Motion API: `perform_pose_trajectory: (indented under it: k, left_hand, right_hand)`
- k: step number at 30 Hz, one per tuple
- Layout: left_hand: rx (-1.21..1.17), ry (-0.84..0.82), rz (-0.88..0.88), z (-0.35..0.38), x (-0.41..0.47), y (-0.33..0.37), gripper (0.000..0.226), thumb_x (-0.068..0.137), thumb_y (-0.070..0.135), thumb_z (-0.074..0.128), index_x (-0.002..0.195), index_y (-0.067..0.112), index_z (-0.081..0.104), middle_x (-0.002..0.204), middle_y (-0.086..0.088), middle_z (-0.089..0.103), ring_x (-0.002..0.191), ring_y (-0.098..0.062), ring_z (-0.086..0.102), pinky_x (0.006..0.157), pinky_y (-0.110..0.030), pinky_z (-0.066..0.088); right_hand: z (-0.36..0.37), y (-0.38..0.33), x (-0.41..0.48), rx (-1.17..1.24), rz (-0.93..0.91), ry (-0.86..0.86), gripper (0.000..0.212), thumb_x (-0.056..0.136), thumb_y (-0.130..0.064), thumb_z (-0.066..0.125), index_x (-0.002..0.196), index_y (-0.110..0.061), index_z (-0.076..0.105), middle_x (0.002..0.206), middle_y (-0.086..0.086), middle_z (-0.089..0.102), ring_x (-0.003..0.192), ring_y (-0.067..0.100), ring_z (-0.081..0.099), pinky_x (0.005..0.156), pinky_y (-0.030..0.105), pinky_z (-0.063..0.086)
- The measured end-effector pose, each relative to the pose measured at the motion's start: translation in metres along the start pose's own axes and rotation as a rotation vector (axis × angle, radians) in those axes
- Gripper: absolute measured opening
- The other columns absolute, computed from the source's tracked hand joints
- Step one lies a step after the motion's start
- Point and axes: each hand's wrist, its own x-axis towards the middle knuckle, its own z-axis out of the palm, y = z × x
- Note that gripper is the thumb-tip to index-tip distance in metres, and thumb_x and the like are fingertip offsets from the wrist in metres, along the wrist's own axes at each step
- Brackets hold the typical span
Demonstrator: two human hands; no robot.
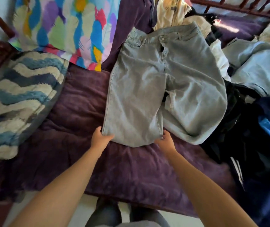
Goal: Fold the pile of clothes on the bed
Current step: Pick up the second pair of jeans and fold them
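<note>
A pair of light blue jeans (155, 82) lies spread on the purple blanket (122, 169), waistband at the far end. Its left leg runs toward me; the right leg bunches to the right. My left hand (100, 138) pinches the left corner of the near leg's hem. My right hand (166, 141) grips the hem's right corner. The pile of unfolded clothes (239, 112) sits to the right of the jeans, with dark garments, a white one and another pale blue piece (262, 66).
A blue and cream wavy cushion (16, 102) lies at the left. A bright feather-print pillow (65, 27) is at the far left. Cream garments (172, 13) are heaped beyond the waistband. A dark red bed rail (232, 9) runs along the far side. The floor shows below the bed's near edge.
</note>
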Motion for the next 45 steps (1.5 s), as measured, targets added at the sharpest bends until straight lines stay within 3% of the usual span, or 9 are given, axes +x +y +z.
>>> perform_pose_trajectory:
  k: [4,9,11,19,23,28,34,38,45]
  left_hand:
    - [0.161,-0.001,0.001,-0.007,-0.001,-0.014,0.031,0.072,0.003,0.072,0.101,0.001,0.061,0.100,-0.013,0.066,0.093,-0.028,0.062,0.081,-0.036,0.049]
    - [0.151,-0.056,0.202,-0.023,-0.008,0.003,0.014,0.077,-0.009,0.063,0.086,0.002,0.062,0.093,-0.013,0.066,0.087,-0.019,0.058,0.076,-0.028,0.043]
    - [0.111,-0.105,0.276,-0.031,-0.016,0.019,0.013,0.079,-0.013,0.061,0.087,-0.003,0.063,0.099,-0.006,0.062,0.089,-0.011,0.058,0.077,-0.023,0.043]
    - [-0.012,-0.267,0.342,-0.049,-0.050,0.058,0.027,0.081,-0.010,0.062,0.090,0.015,0.060,0.071,0.012,0.070,0.067,0.004,0.064,0.068,-0.010,0.049]
    - [-0.089,-0.193,0.349,-0.047,-0.067,0.061,0.039,0.080,-0.013,0.059,0.117,0.000,0.056,0.095,-0.007,0.066,0.076,-0.008,0.061,0.068,-0.010,0.051]
    - [-0.483,-0.178,0.071,-0.048,-0.088,0.067,0.019,0.086,-0.009,0.053,0.099,0.002,0.061,0.086,-0.010,0.064,0.074,-0.019,0.061,0.061,-0.029,0.052]
    - [-0.376,-0.458,-0.268,-0.050,-0.095,0.066,0.018,0.083,-0.015,0.052,0.095,-0.003,0.058,0.095,-0.019,0.062,0.084,-0.028,0.061,0.057,-0.038,0.057]
    - [-0.222,-0.530,-0.183,-0.054,-0.094,0.058,0.020,0.081,-0.012,0.057,0.090,0.004,0.063,0.096,-0.014,0.065,0.090,-0.025,0.061,0.087,-0.038,0.049]
    - [-0.354,-0.476,0.082,-0.064,-0.103,0.054,0.025,0.093,-0.001,0.048,0.109,0.015,0.056,0.104,-0.003,0.066,0.094,-0.016,0.063,0.076,-0.026,0.051]
  right_hand:
    - [0.007,0.010,0.001,-0.013,0.015,-0.051,0.030,0.068,0.003,0.063,0.091,-0.005,0.047,0.070,0.002,0.052,0.063,0.011,0.049,0.052,0.010,0.041]
    - [0.010,0.014,0.006,-0.017,0.072,-0.006,0.085,0.064,-0.018,0.077,0.138,-0.015,0.035,0.130,0.009,0.052,0.119,0.029,0.051,0.100,0.041,0.043]
    - [0.008,0.003,0.003,0.035,0.125,-0.045,0.092,0.077,-0.004,0.072,0.148,-0.006,0.013,0.138,0.011,0.044,0.127,0.028,0.045,0.102,0.031,0.038]
    - [-0.020,-0.024,-0.020,0.022,0.053,-0.110,0.010,0.081,-0.003,0.068,0.091,-0.002,0.069,0.062,-0.004,0.060,0.052,-0.001,0.054,0.042,0.005,0.036]
    - [-0.022,-0.034,-0.028,-0.044,-0.051,-0.094,0.027,0.085,0.000,0.062,0.112,0.002,0.063,0.096,0.004,0.057,0.072,0.002,0.055,0.049,0.005,0.038]
    - [-0.003,-0.027,-0.046,0.025,-0.060,-0.071,0.061,0.082,-0.005,0.068,0.136,-0.002,0.038,0.128,0.009,0.047,0.110,0.021,0.051,0.072,0.011,0.043]
    - [0.017,-0.012,-0.064,0.622,0.164,-0.202,0.023,0.091,-0.010,0.055,0.112,-0.017,0.048,0.099,0.006,0.062,0.057,0.014,0.059,0.053,0.023,0.041]
    - [0.027,-0.014,-0.071,0.639,0.132,-0.254,0.027,0.090,-0.007,0.054,0.117,-0.008,0.052,0.086,0.005,0.060,0.056,0.015,0.050,0.052,0.026,0.036]
    - [0.019,-0.023,-0.061,0.735,0.146,-0.056,0.038,0.089,-0.008,0.052,0.125,-0.018,0.047,0.115,0.012,0.061,0.097,0.025,0.060,0.092,0.040,0.050]
